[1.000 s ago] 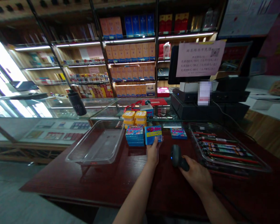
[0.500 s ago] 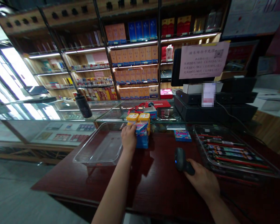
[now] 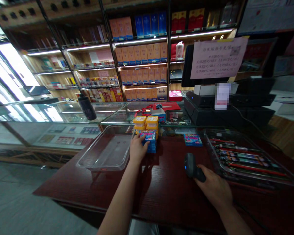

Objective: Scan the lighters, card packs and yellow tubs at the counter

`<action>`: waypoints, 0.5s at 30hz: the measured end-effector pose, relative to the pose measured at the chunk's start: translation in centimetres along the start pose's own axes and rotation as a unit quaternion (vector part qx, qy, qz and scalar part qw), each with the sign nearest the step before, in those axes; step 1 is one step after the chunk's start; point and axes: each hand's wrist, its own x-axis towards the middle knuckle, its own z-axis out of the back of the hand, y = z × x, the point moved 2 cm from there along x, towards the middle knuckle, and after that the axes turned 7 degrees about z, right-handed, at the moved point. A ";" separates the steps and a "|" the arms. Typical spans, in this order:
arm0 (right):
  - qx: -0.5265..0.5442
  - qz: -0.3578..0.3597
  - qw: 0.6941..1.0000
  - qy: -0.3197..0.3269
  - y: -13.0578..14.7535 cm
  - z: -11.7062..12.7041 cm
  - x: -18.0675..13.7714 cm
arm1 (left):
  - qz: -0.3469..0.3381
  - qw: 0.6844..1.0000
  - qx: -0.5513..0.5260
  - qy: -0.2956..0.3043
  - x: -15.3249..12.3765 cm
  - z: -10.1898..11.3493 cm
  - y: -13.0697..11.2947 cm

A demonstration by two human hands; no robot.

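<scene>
A stack of small blue printed boxes stands on the dark counter, in front of stacked yellow-lidded tubs. My left hand rests at the stack's left front corner, its fingers and thumb apart and touching the top box. Farther right, my right hand is wrapped around the handle of a black barcode scanner with a small blue light. The scanner's head points up and left, above the counter. Another flat blue box lies beyond the scanner, apart from the stack.
A clear plastic tray sits left of the stack. At right, another clear tray holds several long, thin items. Behind are a glass display counter, a black bottle and a monitor with a pink sign.
The top blue box, tilted in my left hand before, now lies flat on the stack. My left hand has lowered slightly and its fingers have spread. The scanner stays in my right hand.
</scene>
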 end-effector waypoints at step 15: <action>0.013 -0.012 0.999 0.037 -0.1 0.4 0.2 | -0.019 0.996 -0.046 -0.081 0.2 -1.0 0.8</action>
